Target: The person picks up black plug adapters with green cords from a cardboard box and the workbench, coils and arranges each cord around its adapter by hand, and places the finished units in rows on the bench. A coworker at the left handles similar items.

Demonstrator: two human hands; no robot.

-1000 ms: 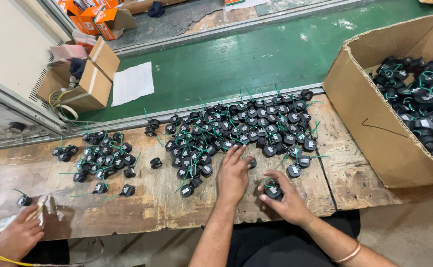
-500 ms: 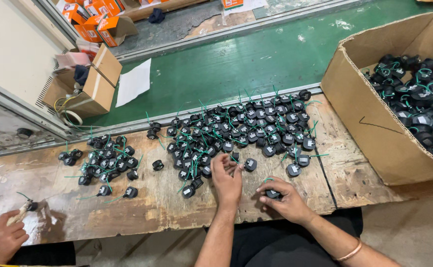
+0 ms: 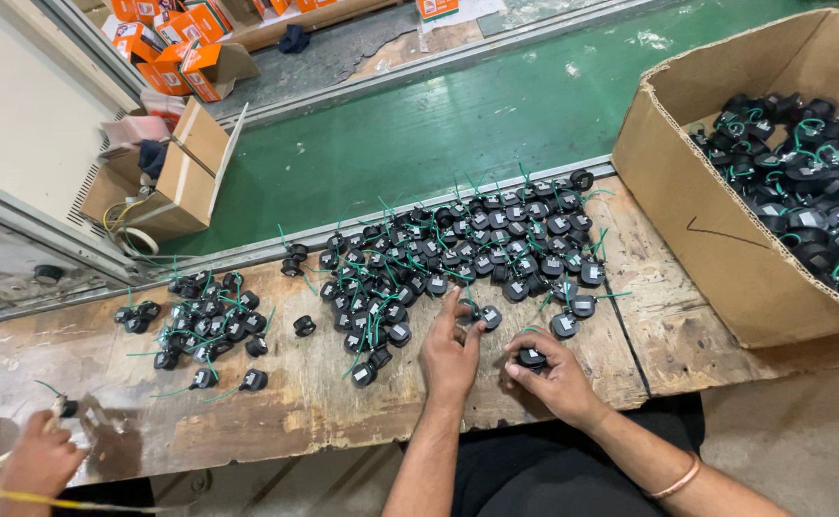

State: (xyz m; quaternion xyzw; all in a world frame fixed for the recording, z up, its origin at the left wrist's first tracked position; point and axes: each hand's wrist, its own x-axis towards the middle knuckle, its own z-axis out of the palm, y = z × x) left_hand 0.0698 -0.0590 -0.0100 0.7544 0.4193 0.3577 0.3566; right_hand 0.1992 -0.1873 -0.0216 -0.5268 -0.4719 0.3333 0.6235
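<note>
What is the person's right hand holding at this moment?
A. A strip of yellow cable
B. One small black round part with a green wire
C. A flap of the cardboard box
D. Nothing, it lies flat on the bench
B: the right hand curls around one small black part at the near edge of the wooden bench, while the left hand reaches with its fingers into the pile of black parts.

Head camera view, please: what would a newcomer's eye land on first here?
Most striking is the big heap of small black parts with green wires spread over the worn wooden bench. In front of it, the left hand reaches into the heap while the right hand pinches one black part. On the right stands a cardboard box full of the same parts.
</note>
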